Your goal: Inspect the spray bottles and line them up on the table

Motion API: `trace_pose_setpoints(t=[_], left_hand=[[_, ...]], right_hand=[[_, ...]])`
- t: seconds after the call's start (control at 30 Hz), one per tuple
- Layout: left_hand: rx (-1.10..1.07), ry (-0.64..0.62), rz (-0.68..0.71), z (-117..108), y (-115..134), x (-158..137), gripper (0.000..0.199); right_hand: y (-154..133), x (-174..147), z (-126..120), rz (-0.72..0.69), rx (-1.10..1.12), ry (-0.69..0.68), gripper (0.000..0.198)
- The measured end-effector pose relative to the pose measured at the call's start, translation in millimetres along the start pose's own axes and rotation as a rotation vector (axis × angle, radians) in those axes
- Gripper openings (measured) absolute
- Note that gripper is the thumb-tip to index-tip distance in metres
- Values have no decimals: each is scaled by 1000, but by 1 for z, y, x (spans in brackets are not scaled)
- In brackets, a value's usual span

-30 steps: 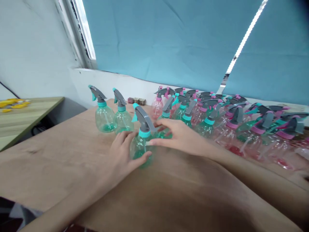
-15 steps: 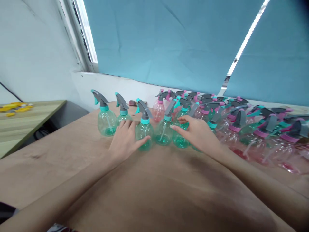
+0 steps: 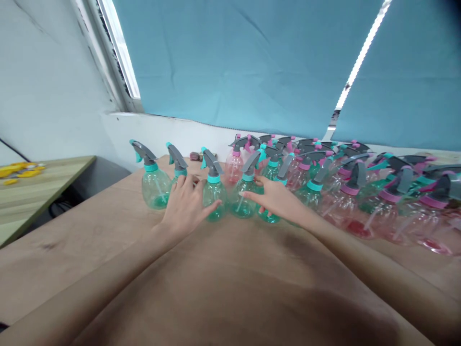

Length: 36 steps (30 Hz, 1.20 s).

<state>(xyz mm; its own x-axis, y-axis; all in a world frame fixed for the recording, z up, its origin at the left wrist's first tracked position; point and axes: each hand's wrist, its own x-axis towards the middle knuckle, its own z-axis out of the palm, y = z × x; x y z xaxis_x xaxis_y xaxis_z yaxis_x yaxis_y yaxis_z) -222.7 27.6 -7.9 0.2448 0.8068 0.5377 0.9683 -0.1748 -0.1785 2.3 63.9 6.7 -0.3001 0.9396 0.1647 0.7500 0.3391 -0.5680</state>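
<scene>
My left hand point(image 3: 185, 204) is around the left side of a green spray bottle point(image 3: 215, 194) with a teal collar and grey trigger head. Its thumb lies across the bottle's front; the fingertips are partly hidden behind. My right hand point(image 3: 279, 197) grips the neighbouring green spray bottle point(image 3: 242, 204) from the right, thumb in front and index finger by the neck. Both bottles stand upright on the wooden table point(image 3: 216, 269). Two more green spray bottles point(image 3: 154, 187) stand left of my left hand, one partly covered by it. Another green bottle point(image 3: 269, 217) is half hidden behind my right hand.
Many pink and green spray bottles point(image 3: 349, 206) crowd the table's right side, close to my right forearm. A small reddish object point(image 3: 195, 156) lies near the back wall. At far left, a second table point(image 3: 54, 185) holds yellow pieces point(image 3: 21, 170). A blue sheet point(image 3: 234, 62) covers the window.
My right hand has moved left and closed in on the green spray bottle there. My left hand stays beside its bottle. The whole view has shifted slightly.
</scene>
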Motion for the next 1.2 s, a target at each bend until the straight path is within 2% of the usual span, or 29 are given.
trace_pose_setpoints(t=[0.2,0.63,0.8,1.0,1.13,1.2], left_hand=[[57,-19,12,0,0,5,53],[111,10,-5,3,0,7,46],[143,7,-47,5,1,5,54],[126,-2,-85,3,6,0,61],[111,10,-102,-7,14,-16,59],[23,19,-64,-13,20,-27,57]], right_hand=[[-1,9,5,44,40,-43,72],[-5,14,10,48,13,16,87],[-3,16,10,37,-8,6,89],[-2,14,1,18,22,-120,87],[-1,5,-8,-34,55,-229,91],[1,-2,-14,-74,73,-278,89]])
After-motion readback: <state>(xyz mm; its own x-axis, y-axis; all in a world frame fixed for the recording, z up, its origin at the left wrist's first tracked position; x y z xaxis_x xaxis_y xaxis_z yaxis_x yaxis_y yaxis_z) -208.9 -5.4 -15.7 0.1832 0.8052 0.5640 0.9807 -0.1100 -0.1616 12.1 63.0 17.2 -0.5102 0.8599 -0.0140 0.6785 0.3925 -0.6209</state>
